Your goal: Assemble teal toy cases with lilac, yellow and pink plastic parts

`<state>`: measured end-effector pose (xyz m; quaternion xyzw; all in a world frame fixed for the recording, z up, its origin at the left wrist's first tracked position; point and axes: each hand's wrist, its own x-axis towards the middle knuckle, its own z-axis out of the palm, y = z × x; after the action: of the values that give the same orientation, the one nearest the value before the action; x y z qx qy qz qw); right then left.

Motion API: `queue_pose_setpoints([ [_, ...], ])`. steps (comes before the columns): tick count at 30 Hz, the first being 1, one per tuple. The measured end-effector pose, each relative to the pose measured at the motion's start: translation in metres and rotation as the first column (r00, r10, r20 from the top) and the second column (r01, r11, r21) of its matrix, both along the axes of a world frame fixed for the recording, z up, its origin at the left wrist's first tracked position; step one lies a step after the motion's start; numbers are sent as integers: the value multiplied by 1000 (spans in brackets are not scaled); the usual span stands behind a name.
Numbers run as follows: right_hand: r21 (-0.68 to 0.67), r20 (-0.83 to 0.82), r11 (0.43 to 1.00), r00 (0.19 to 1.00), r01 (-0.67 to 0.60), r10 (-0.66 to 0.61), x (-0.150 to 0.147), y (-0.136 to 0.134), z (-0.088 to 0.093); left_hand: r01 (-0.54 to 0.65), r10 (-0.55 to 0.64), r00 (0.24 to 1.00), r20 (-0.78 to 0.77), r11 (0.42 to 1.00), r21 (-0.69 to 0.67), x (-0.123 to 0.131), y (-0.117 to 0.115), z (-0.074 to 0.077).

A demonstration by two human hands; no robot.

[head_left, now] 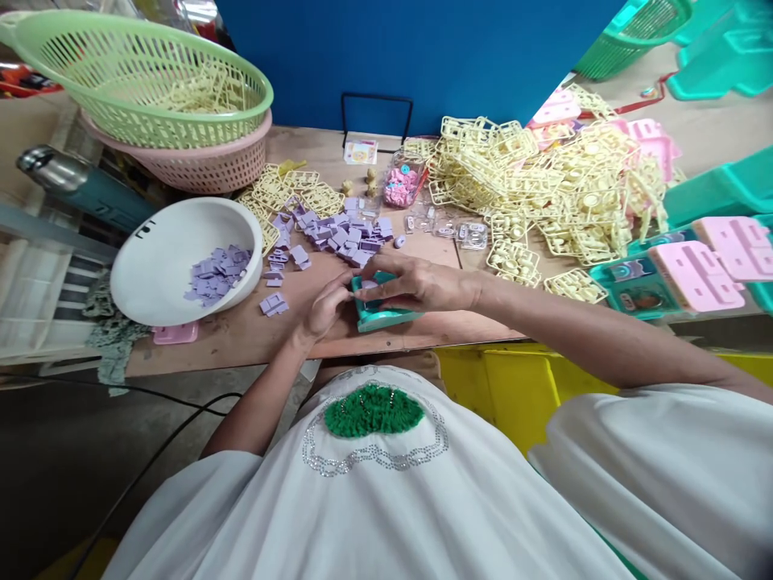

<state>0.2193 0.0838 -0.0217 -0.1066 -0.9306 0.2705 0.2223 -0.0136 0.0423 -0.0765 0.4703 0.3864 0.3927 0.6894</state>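
A small teal plastic case (380, 321) rests at the front of the wooden table, directly before me. My left hand (324, 308) grips its left side, thumb and fingers closed at the edge. Reaching over from the right, my right hand (414, 282) has its fingers bent into the case. A pale purple piece (367, 284) shows between those fingers, partly hidden by them. Just behind my hands lies a heap of flat purple plastic pieces (344, 234).
On the left are a white bowl (150, 266) of purple pieces, a green basket (241, 121) in a pink one, and a bottle (90, 189). Cream plastic frames (501, 169) pile up behind right. Pink-and-teal cases (694, 274) stand right. A blue panel (392, 64) rises behind.
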Motion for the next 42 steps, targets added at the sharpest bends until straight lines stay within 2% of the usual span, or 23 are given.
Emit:
queue_pose_setpoints([
  [2,-12,-42,999,998,38,-39,2,-10,-5,-4,4,1000,-5,1000,15,0,-1,-2],
  [4,-24,-102,988,983,153,-155,5,-23,-10,-8,8,1000,-4,1000,23,0,-1,-4],
  [7,-43,-216,922,897,385,-385,8,-42,-17,-8,8,1000,-14,1000,23,2,-3,-4],
  [10,-76,-271,879,839,470,-472,7,-53,-19,-35,37,998,-42,999,40,5,-5,-5],
  [14,-225,-222,862,838,454,-499,1,-45,-15,-86,93,993,-79,993,84,7,-7,-5],
  [19,-330,-214,899,905,287,-368,-5,-29,-15,-75,82,993,-89,993,87,6,-8,-7],
  [26,-371,-200,868,884,330,-421,-6,-36,-20,-73,78,994,-78,995,65,8,-8,-5],
  [28,-437,-190,805,833,401,-519,-3,-42,-21,-94,99,992,-84,994,59,8,-12,-2],
  [29,-482,-173,742,781,465,-601,-1,-45,-21,-128,134,986,-96,990,60,9,-16,0],
  [31,-580,-82,572,657,580,-749,4,-53,-22,-236,244,958,-148,969,72,11,-27,2],
  [32,-623,-14,492,620,608,-784,5,-57,-23,-282,291,940,-175,956,79,12,-33,2],
  [34,-688,106,391,619,611,-778,5,-63,-23,-315,325,922,-211,946,81,17,-46,1],
  [36,-725,144,369,651,582,-745,1,-65,-21,-310,318,916,-245,948,73,24,-55,-1],
  [40,-779,88,371,675,505,-733,-10,-64,-17,-355,375,860,-345,927,123,36,-62,-3],
  [42,-822,87,335,684,460,-725,-12,-64,-14,-357,383,855,-351,924,137,39,-62,-2],
])
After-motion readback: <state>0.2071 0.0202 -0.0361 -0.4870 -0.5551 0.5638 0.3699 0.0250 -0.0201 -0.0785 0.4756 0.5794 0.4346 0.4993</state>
